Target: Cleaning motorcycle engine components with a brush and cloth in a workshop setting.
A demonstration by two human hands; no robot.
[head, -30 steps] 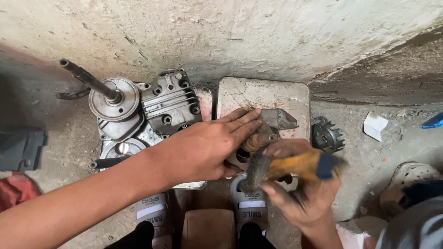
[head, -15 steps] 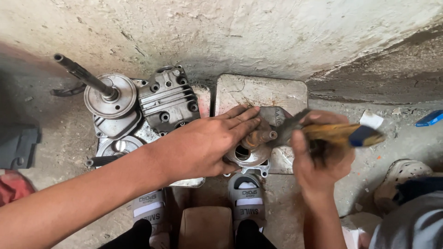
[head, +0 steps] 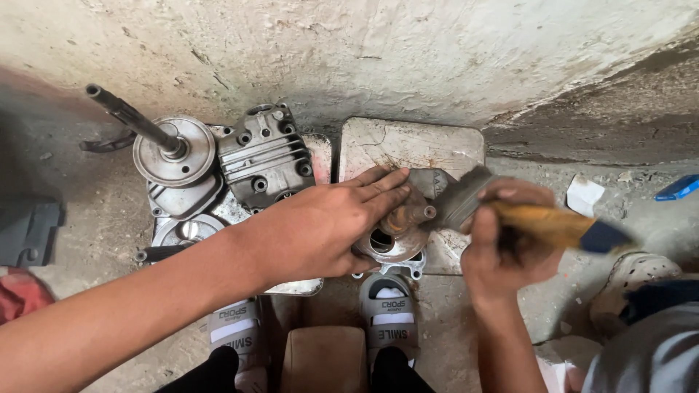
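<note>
Far left, on the dirty concrete floor (head: 87, 167): a dark flat plastic part (head: 29, 233) and a scrap of red cloth (head: 18, 295). Next along, a steel shaft (head: 131, 118) tilted up out of a round flywheel-like disc (head: 175, 151), stacked over other grey engine covers (head: 186, 211). Just beside it, a finned aluminium cylinder head (head: 263, 156), lying flat with bolt holes up.

Reaching in from the lower left, left hand (head: 320, 229): palm down, fingers stretched out and pressed onto a round metal engine part (head: 389, 240) with a short stub shaft (head: 411, 215), steadying rather than clenching it. Part resting on the front edge of a worn stone slab (head: 408, 142) set against the rough plastered wall (head: 364, 51).

Below, two grey sandalled feet (head: 389, 316) and a small wooden block (head: 324, 360) between them.

Right of the part, right hand (head: 502, 247): clenched around the yellow wooden handle of a hammer (head: 553, 224), blue-tipped at the end, its metal head blurred and just beside the stub shaft; touching or not, impossible to tell.

Further right: a white paper scrap (head: 585, 195), a blue object (head: 678, 188) at the edge, another person's sandal (head: 633, 280) and grey sleeve (head: 655, 356).
</note>
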